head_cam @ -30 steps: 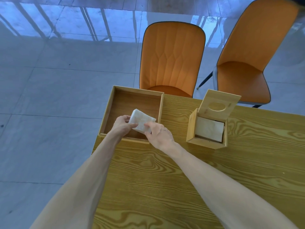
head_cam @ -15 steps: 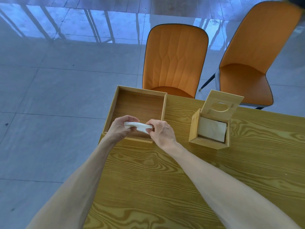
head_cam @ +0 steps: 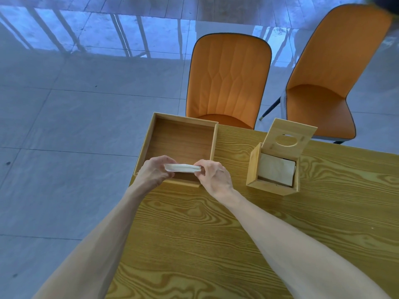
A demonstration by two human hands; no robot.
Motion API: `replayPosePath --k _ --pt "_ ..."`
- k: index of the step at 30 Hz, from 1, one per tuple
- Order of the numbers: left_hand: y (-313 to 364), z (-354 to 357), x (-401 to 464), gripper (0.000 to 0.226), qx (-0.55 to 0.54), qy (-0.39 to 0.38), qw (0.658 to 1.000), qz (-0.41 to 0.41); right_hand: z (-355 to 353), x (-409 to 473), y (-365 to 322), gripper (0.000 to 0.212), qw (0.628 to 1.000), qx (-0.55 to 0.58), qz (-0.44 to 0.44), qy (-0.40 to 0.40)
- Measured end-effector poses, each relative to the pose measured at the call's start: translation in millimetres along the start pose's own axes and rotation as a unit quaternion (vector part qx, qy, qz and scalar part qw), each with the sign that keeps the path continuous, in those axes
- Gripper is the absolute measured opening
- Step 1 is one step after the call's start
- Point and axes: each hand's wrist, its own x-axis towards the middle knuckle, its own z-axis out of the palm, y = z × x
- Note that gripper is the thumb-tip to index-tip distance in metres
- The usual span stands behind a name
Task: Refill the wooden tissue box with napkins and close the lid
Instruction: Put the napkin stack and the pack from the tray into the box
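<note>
Now both hands' grip clenched on napkin stack (head_cam: pixel 183 168), left hand (head_cam: pixel 153 172), right hand (head_cam: pixel 212 177)

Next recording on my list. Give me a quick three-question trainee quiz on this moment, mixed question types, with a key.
1. True or false: the lid of the tissue box is shut.
2. Which hands have a grip on the napkin stack? A) left hand only B) right hand only C) both
3. Fill in: the held stack is over the near edge of the wooden ____, left of the tissue box.

Key:
1. False. The lid stands open, and napkins already show inside.
2. C. Each hand pinches one end of the stack.
3. Tray. It looks empty apart from the stack held over it.
</note>
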Motion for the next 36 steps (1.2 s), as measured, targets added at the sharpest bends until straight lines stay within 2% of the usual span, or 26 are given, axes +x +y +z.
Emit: replayPosePath --k 6,14,22,25,27,30,36 --pt "10.1 -4.7 0.5 0.015 -0.052 0.01 0.998 0.014 -17.5 -2.9 5.2 0.022 0.998 0.043 0.007 0.037" --pt "77.4 11.8 -7.5 0.029 -0.172 0.019 0.979 0.104 -76.5 -24.0 30.1 0.018 0.975 0.185 0.033 0.116" --pt "144.1 77.3 -9.3 0.033 -0.194 -0.089 0.971 0.108 -126.8 -59.3 97.7 0.024 0.925 0.298 0.129 0.195" --pt "163.8 108.2 -8.0 0.031 -0.174 -0.062 0.977 0.103 -133.8 -68.2 123.1 0.021 0.91 0.301 0.184 0.218" --pt "173.9 126.4 -7.5 0.029 -0.163 -0.026 0.982 0.096 -136.7 -70.3 136.7 0.027 0.905 0.283 0.222 0.228" --pt "182.3 147.4 -5.7 0.025 -0.119 0.012 0.99 0.067 -139.7 -69.5 150.6 0.034 0.911 0.223 0.264 0.224" --pt "183.2 167.7 -3.1 0.023 -0.022 0.039 0.999 0.031 -137.4 -64.0 158.3 0.032 0.915 0.176 0.297 0.21"
